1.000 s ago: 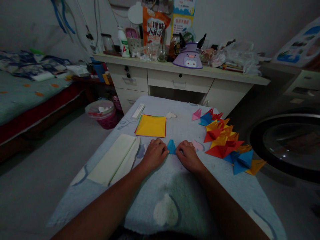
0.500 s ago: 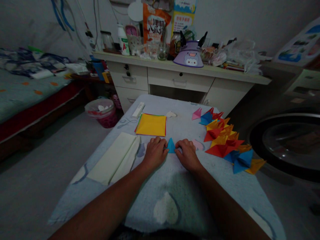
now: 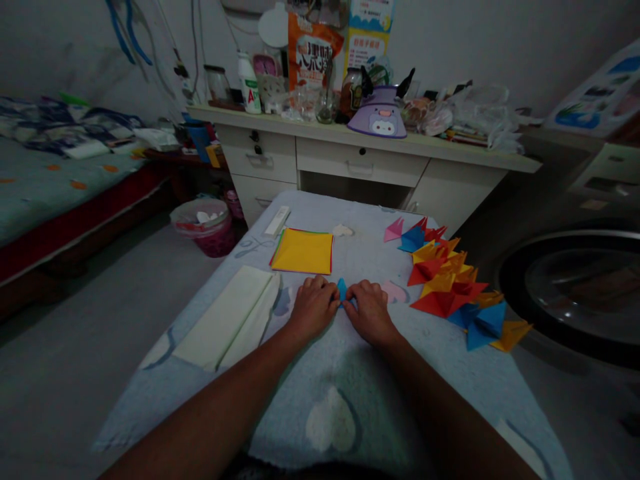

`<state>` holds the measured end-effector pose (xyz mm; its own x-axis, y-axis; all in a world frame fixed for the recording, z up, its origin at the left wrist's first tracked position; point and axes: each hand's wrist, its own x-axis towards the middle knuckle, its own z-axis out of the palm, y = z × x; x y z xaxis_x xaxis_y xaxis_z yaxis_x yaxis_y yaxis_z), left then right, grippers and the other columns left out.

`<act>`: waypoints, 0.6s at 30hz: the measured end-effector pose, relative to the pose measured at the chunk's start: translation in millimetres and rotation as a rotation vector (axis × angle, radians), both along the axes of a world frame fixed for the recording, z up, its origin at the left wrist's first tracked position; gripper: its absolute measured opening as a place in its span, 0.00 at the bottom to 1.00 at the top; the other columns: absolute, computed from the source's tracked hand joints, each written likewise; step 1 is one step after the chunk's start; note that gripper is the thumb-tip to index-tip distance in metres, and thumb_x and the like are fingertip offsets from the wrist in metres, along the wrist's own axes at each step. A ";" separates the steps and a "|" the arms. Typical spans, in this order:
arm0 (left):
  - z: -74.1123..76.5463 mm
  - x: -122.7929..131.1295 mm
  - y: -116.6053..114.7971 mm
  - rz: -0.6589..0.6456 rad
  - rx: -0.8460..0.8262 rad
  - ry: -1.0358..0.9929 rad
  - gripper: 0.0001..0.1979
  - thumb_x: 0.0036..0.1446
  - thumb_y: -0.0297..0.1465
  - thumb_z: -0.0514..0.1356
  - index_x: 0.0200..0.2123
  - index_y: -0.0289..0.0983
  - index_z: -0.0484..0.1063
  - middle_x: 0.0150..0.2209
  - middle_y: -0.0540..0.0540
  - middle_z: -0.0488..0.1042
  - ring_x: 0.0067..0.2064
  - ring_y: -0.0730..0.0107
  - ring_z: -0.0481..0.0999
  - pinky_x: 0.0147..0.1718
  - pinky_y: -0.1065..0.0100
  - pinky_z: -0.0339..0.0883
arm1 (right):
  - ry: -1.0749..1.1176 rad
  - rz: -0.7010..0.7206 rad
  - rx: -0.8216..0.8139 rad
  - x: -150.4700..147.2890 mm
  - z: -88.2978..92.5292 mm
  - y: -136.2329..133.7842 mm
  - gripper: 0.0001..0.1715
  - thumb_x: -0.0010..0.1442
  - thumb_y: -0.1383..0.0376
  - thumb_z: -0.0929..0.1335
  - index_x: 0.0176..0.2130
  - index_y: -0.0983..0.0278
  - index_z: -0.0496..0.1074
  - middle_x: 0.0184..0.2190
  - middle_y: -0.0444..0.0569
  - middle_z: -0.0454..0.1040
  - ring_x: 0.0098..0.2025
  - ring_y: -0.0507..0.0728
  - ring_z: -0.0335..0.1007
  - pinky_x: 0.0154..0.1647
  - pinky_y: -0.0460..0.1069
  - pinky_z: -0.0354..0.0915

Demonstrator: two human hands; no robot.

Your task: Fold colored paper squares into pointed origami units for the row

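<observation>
Between my hands, on the cloth-covered table (image 3: pixel 333 367), lies a small folded piece of blue origami paper (image 3: pixel 342 287); only its pointed top and a narrow strip show. My left hand (image 3: pixel 315 303) has its fingers curled onto the paper's left side. On the right side, my right hand (image 3: pixel 369 308) pinches it with thumb and bent fingers. Beyond my left hand sits a stack of square paper (image 3: pixel 303 251), yellow on top. Folded paper cranes (image 3: pixel 447 267) in red, yellow, orange, blue and pink stand in a cluster to the right.
A folded pale sheet (image 3: pixel 227 317) lies left of my hands, with a small white box (image 3: pixel 277 221) farther back. A cluttered desk (image 3: pixel 265 157) stands beyond the table. A pink bin (image 3: pixel 205 230) is on the floor at left, a washing machine (image 3: pixel 565 287) at right.
My hands have drawn closer together over the blue paper, the right one moving slightly left. Less of the paper shows between them now.
</observation>
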<state>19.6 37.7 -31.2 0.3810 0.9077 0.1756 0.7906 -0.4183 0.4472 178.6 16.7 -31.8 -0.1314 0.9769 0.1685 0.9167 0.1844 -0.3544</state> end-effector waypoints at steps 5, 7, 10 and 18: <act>0.6 -2.4 1.2 -0.019 -0.044 -0.001 0.04 0.56 0.31 0.60 0.36 0.40 0.72 0.41 0.46 0.67 0.45 0.60 0.64 0.44 0.62 0.58 | -0.060 -0.042 -0.040 4.1 2.8 -0.1 0.09 0.59 0.58 0.69 0.40 0.59 0.70 0.42 0.50 0.68 0.46 0.61 0.60 0.44 0.54 0.53; 0.4 -4.3 2.2 -0.032 -0.052 -0.005 0.04 0.56 0.31 0.60 0.36 0.41 0.71 0.41 0.46 0.67 0.45 0.60 0.64 0.44 0.63 0.58 | -0.069 -0.051 -0.061 7.6 3.7 0.3 0.11 0.59 0.57 0.69 0.41 0.59 0.70 0.43 0.50 0.68 0.46 0.62 0.60 0.44 0.54 0.53; 0.3 -6.8 3.9 -0.046 -0.069 -0.012 0.04 0.55 0.30 0.60 0.36 0.41 0.71 0.40 0.46 0.67 0.45 0.60 0.64 0.44 0.63 0.58 | -0.069 -0.056 -0.081 13.3 4.7 1.4 0.13 0.58 0.57 0.70 0.42 0.58 0.70 0.43 0.50 0.68 0.46 0.62 0.60 0.45 0.55 0.53; 1.6 -14.4 7.0 -0.084 -0.125 -0.106 0.10 0.50 0.25 0.58 0.37 0.40 0.69 0.42 0.45 0.68 0.46 0.58 0.65 0.45 0.61 0.59 | 0.050 0.019 -0.108 29.6 7.1 -0.6 0.11 0.57 0.63 0.69 0.42 0.60 0.68 0.44 0.50 0.67 0.47 0.62 0.59 0.49 0.58 0.54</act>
